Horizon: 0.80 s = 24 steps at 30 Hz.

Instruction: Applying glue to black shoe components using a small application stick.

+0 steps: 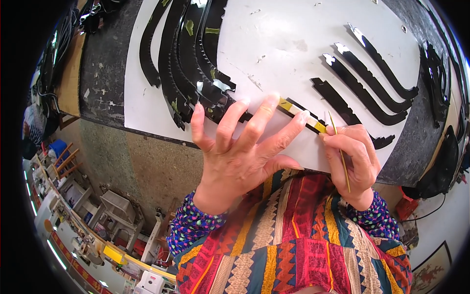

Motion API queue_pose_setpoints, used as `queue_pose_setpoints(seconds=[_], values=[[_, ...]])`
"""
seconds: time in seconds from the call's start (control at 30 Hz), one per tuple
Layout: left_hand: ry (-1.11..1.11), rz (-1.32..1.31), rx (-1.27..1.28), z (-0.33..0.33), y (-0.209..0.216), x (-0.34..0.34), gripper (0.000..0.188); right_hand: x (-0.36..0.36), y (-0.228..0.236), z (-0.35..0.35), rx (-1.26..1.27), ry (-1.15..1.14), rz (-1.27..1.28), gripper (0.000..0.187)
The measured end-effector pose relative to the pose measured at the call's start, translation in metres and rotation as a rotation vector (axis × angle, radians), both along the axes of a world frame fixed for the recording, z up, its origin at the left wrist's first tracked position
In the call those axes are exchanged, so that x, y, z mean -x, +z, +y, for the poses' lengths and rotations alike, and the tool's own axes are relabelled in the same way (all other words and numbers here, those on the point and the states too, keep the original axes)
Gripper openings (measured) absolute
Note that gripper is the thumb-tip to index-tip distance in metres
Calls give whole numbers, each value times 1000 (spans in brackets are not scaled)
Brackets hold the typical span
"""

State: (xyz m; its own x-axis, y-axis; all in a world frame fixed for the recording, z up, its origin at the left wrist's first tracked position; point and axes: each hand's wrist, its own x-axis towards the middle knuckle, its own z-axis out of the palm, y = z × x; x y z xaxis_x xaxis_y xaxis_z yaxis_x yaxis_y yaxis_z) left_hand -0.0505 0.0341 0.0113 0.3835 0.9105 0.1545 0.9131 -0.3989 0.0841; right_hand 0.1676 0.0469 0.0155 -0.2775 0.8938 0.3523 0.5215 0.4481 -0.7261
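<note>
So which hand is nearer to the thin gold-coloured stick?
Right: the right hand holds the gold-coloured stick. The left hand lies to its left, fingers spread, not touching it.

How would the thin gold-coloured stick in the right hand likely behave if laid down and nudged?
The stick is probably light, being so slender. It seems fairly stiff, projecting straight beyond the right hand. Its narrow shaft might roll, if round.

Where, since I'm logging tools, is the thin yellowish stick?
In the head view, the stick is in the right hand, right of the yellow-banded strip.
</note>
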Motion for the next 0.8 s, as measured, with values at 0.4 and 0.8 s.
queue_pose_setpoints(seconds=[0.4,0.8], values=[[8,-6,7,0,0,-2,55,-2,-3,-1,0,6,9,30],[30,-36,-14,-1,-4,-2,45,-1,8,2,74,11,-41,27]])
